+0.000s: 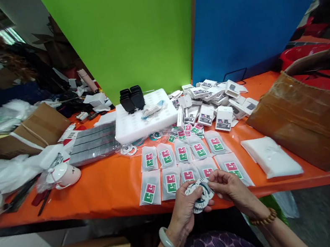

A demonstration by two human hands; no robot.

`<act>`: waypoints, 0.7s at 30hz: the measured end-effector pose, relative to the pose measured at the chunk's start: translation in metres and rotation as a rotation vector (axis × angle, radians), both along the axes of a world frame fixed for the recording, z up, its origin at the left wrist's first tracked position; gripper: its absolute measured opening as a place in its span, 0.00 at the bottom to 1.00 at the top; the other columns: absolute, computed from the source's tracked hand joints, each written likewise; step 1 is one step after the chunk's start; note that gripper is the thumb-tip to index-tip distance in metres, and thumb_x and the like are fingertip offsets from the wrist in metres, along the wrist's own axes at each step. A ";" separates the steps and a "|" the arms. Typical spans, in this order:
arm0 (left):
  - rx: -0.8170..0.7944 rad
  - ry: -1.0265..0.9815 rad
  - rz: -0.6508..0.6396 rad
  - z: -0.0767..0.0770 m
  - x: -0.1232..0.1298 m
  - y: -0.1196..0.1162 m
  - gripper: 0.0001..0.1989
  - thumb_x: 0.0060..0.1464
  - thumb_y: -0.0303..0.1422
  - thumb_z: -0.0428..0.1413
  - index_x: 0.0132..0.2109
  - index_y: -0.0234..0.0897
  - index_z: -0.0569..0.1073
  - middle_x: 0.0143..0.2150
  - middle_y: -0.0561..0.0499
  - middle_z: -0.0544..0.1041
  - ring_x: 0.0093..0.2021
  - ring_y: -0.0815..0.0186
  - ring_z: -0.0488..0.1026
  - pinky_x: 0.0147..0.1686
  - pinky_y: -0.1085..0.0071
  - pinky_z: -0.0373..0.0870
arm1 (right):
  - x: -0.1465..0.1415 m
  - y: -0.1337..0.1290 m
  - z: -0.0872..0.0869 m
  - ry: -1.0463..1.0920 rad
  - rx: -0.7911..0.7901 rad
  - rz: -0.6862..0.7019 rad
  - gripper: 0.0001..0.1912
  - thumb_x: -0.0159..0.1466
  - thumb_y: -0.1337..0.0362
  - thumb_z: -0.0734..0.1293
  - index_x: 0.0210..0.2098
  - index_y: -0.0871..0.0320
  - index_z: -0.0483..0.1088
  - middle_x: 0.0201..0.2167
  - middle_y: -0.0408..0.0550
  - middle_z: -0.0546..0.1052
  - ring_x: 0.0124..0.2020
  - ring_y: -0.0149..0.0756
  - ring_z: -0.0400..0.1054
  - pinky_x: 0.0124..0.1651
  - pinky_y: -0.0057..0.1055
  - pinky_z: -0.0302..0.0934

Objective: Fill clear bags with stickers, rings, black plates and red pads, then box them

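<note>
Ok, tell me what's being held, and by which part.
Round white discs: left hand grips their left side, right hand pinches their right edge.

Over an orange table [109, 188], the left hand [182, 210] holds a stack of round white discs [202, 202]; the right hand [232, 186] pinches their edge. Beyond lie two rows of five pouches [166, 155] with pink-and-green labels. Farther back, a white foam block [140, 130] sits beside piled small boxes [224, 118].
</note>
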State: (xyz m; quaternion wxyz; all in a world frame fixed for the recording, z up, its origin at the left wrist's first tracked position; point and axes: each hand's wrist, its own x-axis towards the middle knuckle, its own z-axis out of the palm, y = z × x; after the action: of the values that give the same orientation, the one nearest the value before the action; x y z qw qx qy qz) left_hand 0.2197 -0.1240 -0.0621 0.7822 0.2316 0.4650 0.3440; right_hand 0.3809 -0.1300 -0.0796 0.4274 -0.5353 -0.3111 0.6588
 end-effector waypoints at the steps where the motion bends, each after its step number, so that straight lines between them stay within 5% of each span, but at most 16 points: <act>1: -0.007 -0.004 0.012 0.000 -0.002 -0.002 0.29 0.39 0.39 0.68 0.45 0.32 0.65 0.29 0.45 0.79 0.25 0.60 0.77 0.19 0.74 0.71 | -0.001 0.000 -0.002 0.001 -0.003 0.030 0.22 0.47 0.51 0.76 0.28 0.58 0.64 0.17 0.36 0.66 0.14 0.21 0.55 0.16 0.21 0.38; 6: -0.016 0.012 0.151 0.006 -0.032 -0.015 0.29 0.41 0.38 0.67 0.46 0.33 0.64 0.34 0.43 0.79 0.26 0.59 0.78 0.20 0.74 0.71 | -0.028 0.008 -0.005 -0.038 0.085 0.186 0.20 0.53 0.48 0.71 0.29 0.58 0.66 0.20 0.38 0.68 0.16 0.24 0.58 0.19 0.24 0.50; 11: -0.029 0.096 0.308 0.011 -0.084 -0.037 0.27 0.41 0.38 0.68 0.45 0.32 0.67 0.35 0.43 0.79 0.25 0.61 0.77 0.20 0.73 0.71 | -0.081 0.027 0.001 -0.439 0.475 0.284 0.11 0.64 0.56 0.64 0.33 0.57 0.71 0.29 0.46 0.73 0.28 0.33 0.65 0.33 0.31 0.60; 16: -0.085 0.159 0.481 0.013 -0.124 -0.059 0.27 0.36 0.38 0.70 0.42 0.33 0.69 0.34 0.46 0.79 0.25 0.62 0.77 0.19 0.74 0.70 | -0.135 0.036 -0.001 -0.862 0.949 0.536 0.10 0.66 0.66 0.61 0.42 0.56 0.73 0.40 0.51 0.75 0.43 0.42 0.65 0.46 0.39 0.55; 21: -0.124 0.135 0.570 0.009 -0.140 -0.071 0.25 0.38 0.37 0.69 0.42 0.35 0.70 0.34 0.48 0.78 0.27 0.62 0.77 0.22 0.74 0.71 | -0.159 0.038 -0.023 -1.051 1.031 0.649 0.07 0.65 0.67 0.63 0.42 0.55 0.71 0.44 0.48 0.76 0.47 0.43 0.63 0.51 0.41 0.50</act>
State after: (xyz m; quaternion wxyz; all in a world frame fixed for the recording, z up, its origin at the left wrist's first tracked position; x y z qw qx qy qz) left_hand 0.0793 -0.1954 -0.0528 0.6340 0.0656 0.5823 0.5046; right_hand 0.2218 -0.0917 -0.1025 0.2058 -0.3935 -0.8766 0.1856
